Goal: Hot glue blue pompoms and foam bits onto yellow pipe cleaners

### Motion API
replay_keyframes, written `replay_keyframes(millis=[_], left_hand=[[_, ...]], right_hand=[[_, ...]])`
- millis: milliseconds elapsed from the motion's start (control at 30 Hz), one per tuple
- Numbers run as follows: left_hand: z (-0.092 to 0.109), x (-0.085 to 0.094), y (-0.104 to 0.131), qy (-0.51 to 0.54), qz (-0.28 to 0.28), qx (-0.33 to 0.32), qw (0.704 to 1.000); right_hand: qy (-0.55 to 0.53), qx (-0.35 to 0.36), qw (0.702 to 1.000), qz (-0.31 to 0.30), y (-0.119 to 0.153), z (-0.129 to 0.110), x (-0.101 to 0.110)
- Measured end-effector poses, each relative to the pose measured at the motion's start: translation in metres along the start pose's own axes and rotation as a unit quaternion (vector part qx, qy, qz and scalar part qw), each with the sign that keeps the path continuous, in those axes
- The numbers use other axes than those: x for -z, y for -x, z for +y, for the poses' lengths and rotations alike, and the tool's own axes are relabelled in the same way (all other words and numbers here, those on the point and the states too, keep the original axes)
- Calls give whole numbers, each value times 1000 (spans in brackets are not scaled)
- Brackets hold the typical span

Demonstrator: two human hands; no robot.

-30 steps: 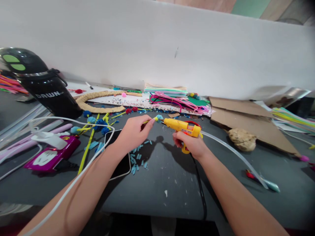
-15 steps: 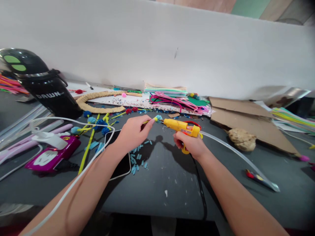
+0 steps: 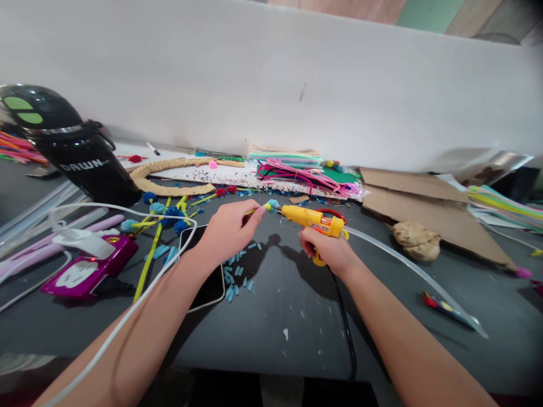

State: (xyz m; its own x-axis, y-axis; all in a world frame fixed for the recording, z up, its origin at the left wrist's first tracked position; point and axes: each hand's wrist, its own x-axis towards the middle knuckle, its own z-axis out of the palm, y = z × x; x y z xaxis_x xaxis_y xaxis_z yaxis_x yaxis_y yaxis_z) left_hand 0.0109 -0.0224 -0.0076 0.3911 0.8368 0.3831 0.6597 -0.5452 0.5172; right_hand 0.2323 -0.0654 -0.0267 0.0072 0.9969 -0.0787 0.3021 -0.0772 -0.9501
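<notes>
A yellow hot glue gun [image 3: 316, 219] is gripped by its handle in my right hand [image 3: 326, 246], a clear glue stick [image 3: 407, 264] trailing from its back end. My left hand [image 3: 233, 223] pinches a pipe-cleaner flower [image 3: 272, 204] with a yellow stem and light blue petals. The gun's nozzle is at the petals; whether it touches them I cannot tell. Small light blue cut pieces [image 3: 238, 277] lie scattered below my left hand. A phone [image 3: 207, 291] lies partly under my left forearm.
At the left are a black bottle [image 3: 93, 164], a purple power strip [image 3: 91, 271] and a white cable [image 3: 123, 308]. Finished-looking pipe-cleaner flowers [image 3: 156, 212] lie beside them. Pink pipe cleaners [image 3: 297, 175] are at the back; cardboard [image 3: 428, 217] and a tan lump [image 3: 418, 240] at right.
Both hands, the glue gun and the flower hold nearly the same place. The free end of the glue stick has shifted slightly right and down.
</notes>
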Motion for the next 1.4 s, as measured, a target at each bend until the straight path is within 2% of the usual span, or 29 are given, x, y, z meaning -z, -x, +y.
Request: replay_keyframes(millis=[367, 533, 667, 767, 933, 1100, 1233, 1400], left_hand=[[0, 0, -1, 21, 7, 9, 1000], [-1, 5, -2, 33, 42, 10, 999], [-2, 6, -3, 42, 48, 15, 998], [-3, 6, -3, 47, 48, 16, 998], [-4, 7, -3, 46, 56, 13, 997], [-5, 8, -3, 55, 66, 8, 996], [-5, 8, -3, 62, 69, 9, 996], [-6, 9, -3, 60, 75, 9, 995]], right_hand=[[79, -16, 996, 29, -3, 2, 4], [134, -4, 990, 34, -15, 10, 21], [182, 33, 982, 25, -21, 15, 37], [201, 30, 979, 15, -21, 15, 41], [277, 24, 960, -42, -21, 12, 39], [360, 11, 932, -37, -23, 18, 50], [375, 43, 925, -35, -17, 22, 61], [433, 38, 900, 34, 13, 20, 68]])
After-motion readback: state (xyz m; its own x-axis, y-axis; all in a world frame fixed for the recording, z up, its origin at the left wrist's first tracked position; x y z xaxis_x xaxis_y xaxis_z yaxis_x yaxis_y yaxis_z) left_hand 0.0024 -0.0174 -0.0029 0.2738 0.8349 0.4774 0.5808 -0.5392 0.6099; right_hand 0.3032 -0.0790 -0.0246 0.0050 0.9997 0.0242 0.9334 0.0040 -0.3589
